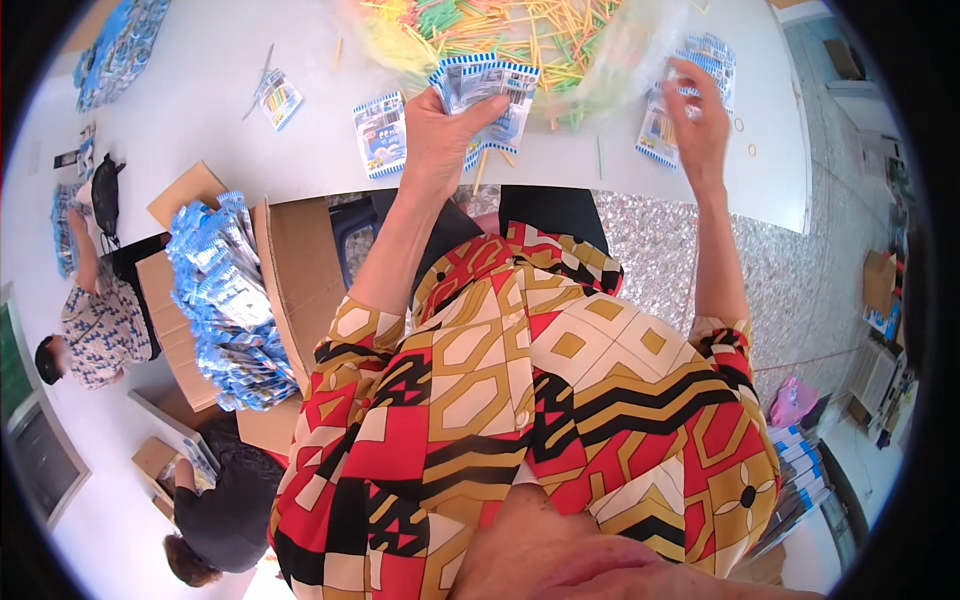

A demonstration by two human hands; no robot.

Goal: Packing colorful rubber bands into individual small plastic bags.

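Note:
My left hand [436, 145] is closed on several small blue-and-white packets [508, 98], fanned out above the table's near edge with the thumb across their front. My right hand [702, 130] is raised at the right, fingers curved and apart, with nothing visible between them. Beside and partly behind it lie more blue-and-white packets [657, 135]. Another packet [381, 135] lies left of my left hand. Beyond the hands, a clear plastic bag [640, 62] lies spread with a heap of thin yellow, green and orange sticks [530, 38].
A cardboard box [310, 265] full of blue-and-white packets [225, 290] stands at my left. One packet [280, 98], loose sticks and rubber bands [752, 150] lie on the white table [290, 160]. Two other people [105, 330] work at the far left.

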